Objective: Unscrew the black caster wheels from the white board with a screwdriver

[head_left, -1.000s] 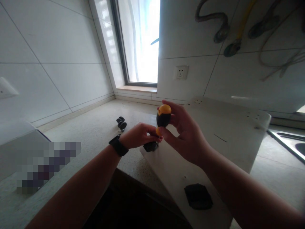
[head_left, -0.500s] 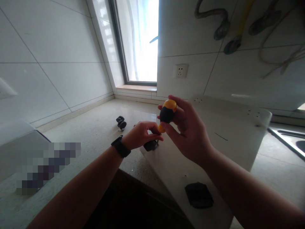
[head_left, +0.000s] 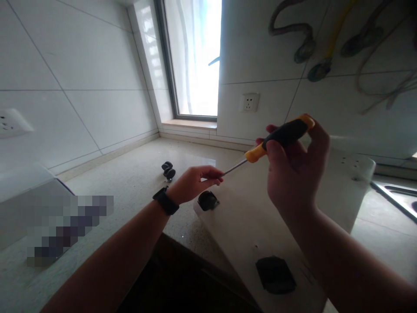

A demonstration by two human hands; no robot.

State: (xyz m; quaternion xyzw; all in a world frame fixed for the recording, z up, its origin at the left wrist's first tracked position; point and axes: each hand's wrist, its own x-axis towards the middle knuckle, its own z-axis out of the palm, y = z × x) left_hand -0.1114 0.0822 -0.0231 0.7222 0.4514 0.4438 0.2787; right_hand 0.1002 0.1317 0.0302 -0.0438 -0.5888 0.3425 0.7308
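My right hand is wrapped round the yellow-and-black handle of a screwdriver, held at a slant above a white panel. Its metal shaft points down and left to the fingertips of my left hand. Those fingers are pinched together at the tip; something tiny seems to be there, too small to name. Just below sits a black caster at the panel's corner. A second black caster is on the near part of the panel. My left wrist wears a black watch.
Two loose black casters lie on the speckled counter to the left. A sink is at the right edge. Pipes and a wall socket are on the tiled wall. A pale box stands far left.
My right hand has drawn the screwdriver up and to the right, tilting it so its shaft shows. My left fingers stay pinched, now at the screwdriver's tip and off the caster.
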